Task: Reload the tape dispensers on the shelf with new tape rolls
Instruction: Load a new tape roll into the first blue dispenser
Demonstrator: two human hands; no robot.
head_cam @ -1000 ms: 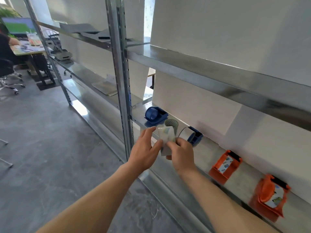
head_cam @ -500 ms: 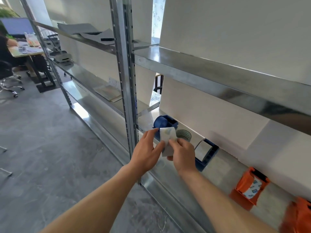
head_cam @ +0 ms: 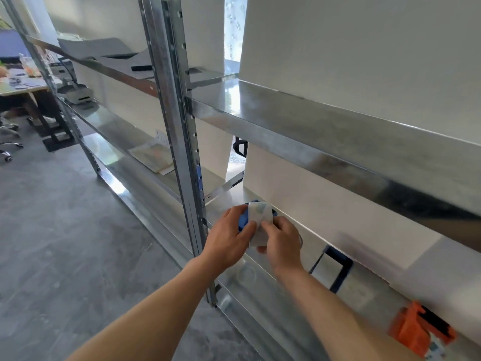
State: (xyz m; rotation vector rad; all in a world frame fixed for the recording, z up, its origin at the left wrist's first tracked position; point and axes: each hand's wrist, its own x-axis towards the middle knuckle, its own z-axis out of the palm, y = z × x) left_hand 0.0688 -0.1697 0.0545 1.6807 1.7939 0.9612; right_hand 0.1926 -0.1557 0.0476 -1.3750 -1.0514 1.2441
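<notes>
Both my hands hold a pale tape roll [head_cam: 257, 225] in front of the metal shelf [head_cam: 273, 282]. My left hand [head_cam: 229, 238] pinches its left side and my right hand [head_cam: 281, 243] grips its right side. Just behind the roll, partly hidden by my fingers, sits a blue tape dispenser [head_cam: 243, 221] on the shelf. A second blue dispenser [head_cam: 334, 268] lies further right on the same shelf. At the lower right an orange dispenser [head_cam: 419, 332] sits on the shelf, cut off by the frame edge.
A steel upright post [head_cam: 179, 142] stands just left of my hands. The upper shelf [head_cam: 325, 131] overhangs the working shelf. Papers [head_cam: 153, 155] lie on the left bay. A desk [head_cam: 20, 87] and office chair [head_cam: 7, 142] are at the far left on grey floor.
My hands, still holding the tape roll, have moved toward the leftmost blue dispenser. My view has swung left, so the second orange dispenser has left the frame.
</notes>
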